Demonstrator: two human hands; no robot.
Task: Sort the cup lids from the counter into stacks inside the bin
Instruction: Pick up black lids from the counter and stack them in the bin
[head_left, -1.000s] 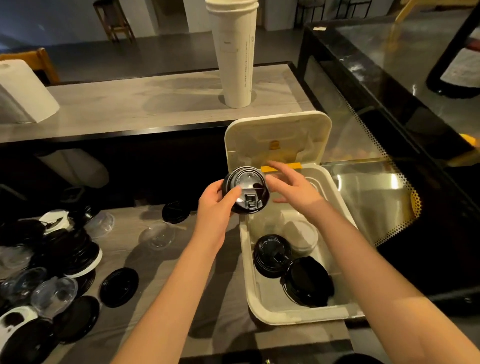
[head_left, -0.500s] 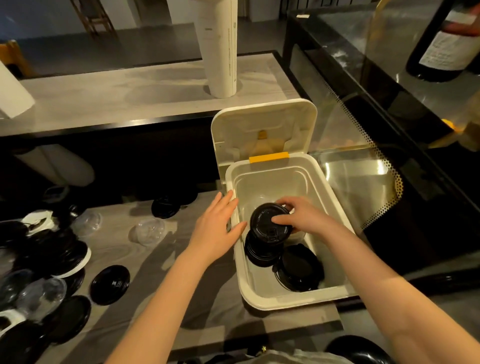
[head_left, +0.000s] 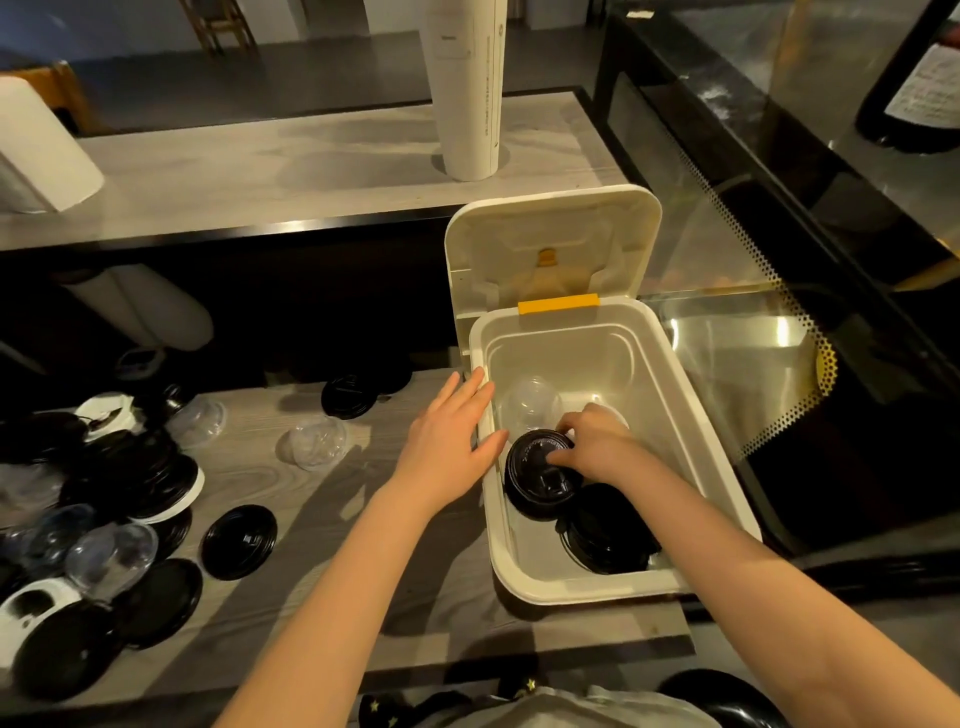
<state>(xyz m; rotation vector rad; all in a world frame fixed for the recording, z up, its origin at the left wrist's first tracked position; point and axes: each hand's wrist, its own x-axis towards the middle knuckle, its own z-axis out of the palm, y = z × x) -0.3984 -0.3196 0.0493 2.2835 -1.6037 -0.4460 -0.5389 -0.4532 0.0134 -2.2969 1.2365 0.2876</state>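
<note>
Your right hand (head_left: 597, 441) pinches a black lid (head_left: 535, 470) atop a stack (head_left: 537, 508) in the bin (head_left: 561, 348), beside a second stack (head_left: 608, 535) and a clear lid (head_left: 530, 405). Your left hand (head_left: 447, 447) rests flat, fingers straight, on the bin's rim.

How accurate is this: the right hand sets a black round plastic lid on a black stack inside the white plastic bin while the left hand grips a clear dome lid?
The head view shows the left hand empty, lying open against the rim of the white plastic bin. The right hand does set the black round plastic lid on the black stack.
</note>
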